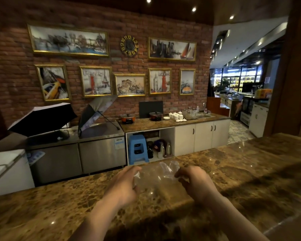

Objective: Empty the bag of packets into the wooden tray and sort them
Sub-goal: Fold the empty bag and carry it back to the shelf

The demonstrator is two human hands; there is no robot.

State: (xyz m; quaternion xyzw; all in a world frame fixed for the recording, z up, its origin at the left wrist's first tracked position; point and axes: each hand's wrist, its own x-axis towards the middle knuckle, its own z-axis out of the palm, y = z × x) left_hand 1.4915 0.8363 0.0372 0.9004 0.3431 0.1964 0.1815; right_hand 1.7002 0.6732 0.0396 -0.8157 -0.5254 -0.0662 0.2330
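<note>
A clear plastic bag is stretched between my two hands, just above the brown marble counter. My left hand grips its left side with fingers curled. On the bag's right edge, my right hand pinches the plastic. The bag looks see-through and crumpled; I see no packets inside it. No wooden tray and no packets are in view.
The marble counter runs across the foreground and rises to the right. Beyond it stand steel fridges with two open umbrellas, a blue stool, white cabinets and a back counter with pots and cups.
</note>
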